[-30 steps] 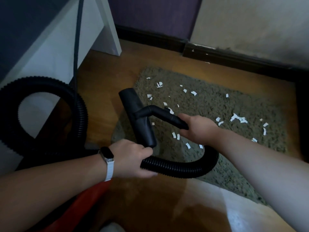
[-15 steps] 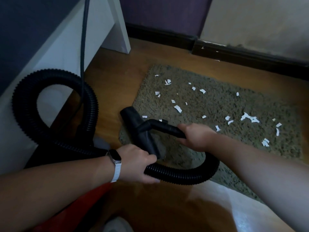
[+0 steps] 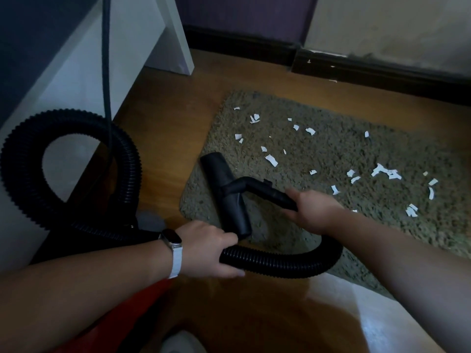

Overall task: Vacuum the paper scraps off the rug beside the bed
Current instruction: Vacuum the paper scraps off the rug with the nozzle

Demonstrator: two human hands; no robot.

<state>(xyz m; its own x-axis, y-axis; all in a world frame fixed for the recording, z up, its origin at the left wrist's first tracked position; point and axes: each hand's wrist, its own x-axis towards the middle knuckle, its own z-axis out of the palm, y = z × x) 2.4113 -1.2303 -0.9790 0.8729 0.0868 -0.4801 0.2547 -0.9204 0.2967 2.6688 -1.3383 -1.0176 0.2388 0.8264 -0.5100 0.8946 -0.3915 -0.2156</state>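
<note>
A shaggy olive rug [image 3: 331, 149] lies on the wooden floor, strewn with several white paper scraps [image 3: 271, 160]. The black vacuum floor nozzle [image 3: 225, 197] rests on the rug's near left part. My right hand [image 3: 312, 208] grips the black handle tube [image 3: 265, 191] just behind the nozzle. My left hand [image 3: 210, 249], with a watch on its wrist, is closed around the ribbed black hose [image 3: 280, 262] that curves between both hands. The hose goes on in a big loop [image 3: 74, 174] at the left.
The white bed frame [image 3: 84, 72] stands at the left, a black cord [image 3: 105, 72] hanging in front of it. A red vacuum body [image 3: 122, 317] sits under my left forearm. Dark skirting [image 3: 356, 70] runs along the far wall behind the rug.
The nozzle has slid back toward me over the rug's near left part, and the scraps that lay near it there are gone. Both hands keep their grip.
</note>
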